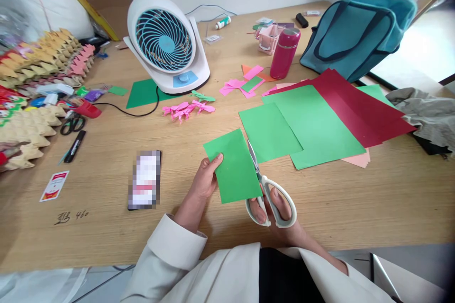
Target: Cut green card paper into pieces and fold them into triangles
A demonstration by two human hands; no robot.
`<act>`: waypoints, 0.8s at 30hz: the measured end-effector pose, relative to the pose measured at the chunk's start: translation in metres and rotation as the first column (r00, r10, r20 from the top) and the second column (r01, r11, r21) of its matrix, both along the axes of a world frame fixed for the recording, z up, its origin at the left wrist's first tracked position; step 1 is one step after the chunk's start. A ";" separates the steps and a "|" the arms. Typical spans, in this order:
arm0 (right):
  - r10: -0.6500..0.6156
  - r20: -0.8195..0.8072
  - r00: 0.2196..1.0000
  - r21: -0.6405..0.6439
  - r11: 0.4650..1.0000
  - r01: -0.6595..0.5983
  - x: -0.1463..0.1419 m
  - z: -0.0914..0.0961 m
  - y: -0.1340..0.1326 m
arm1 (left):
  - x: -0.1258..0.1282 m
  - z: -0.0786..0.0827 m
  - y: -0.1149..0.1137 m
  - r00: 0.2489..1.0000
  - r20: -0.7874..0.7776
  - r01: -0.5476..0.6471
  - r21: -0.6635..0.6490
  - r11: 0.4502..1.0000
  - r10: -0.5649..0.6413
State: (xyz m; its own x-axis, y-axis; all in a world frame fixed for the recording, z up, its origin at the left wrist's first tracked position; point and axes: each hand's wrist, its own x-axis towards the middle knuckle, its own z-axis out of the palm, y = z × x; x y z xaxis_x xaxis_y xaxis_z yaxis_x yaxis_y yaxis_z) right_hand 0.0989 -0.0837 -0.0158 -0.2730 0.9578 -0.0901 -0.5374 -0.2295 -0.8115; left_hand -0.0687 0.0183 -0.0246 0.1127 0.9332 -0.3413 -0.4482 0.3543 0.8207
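Observation:
My left hand [205, 179] pinches the left edge of a green paper rectangle [234, 165] and holds it just above the wooden table [355, 199]. My right hand [280, 208] has its fingers through the grey-white handles of scissors [265, 184]. The blades run along the right edge of that piece. Just right of the blades lies another green sheet [268, 130], overlapping a larger green sheet [316, 123] and dark red sheets [359, 104].
A phone [144, 180] lies left of my left hand. A white desk fan [165, 42] stands at the back, with pink folded paper pieces [186, 110] in front. A magenta bottle [284, 52], a teal bag [359, 28], black scissors [72, 123] and rows of folded paper [39, 66] surround the work area.

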 end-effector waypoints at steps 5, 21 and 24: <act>-0.011 -0.058 0.998 0.026 1.000 0.013 0.000 -0.002 0.000 | 0.000 0.000 0.001 0.999 0.027 -0.023 -0.019 1.000 0.023; 0.075 0.101 0.992 0.043 0.996 -0.080 0.004 0.008 0.004 | -0.001 0.002 -0.001 0.999 0.024 0.032 -0.013 0.999 -0.032; 0.062 0.138 0.989 0.070 0.995 -0.072 0.004 0.010 0.007 | 0.000 0.003 -0.002 0.998 0.007 0.069 -0.037 0.997 -0.069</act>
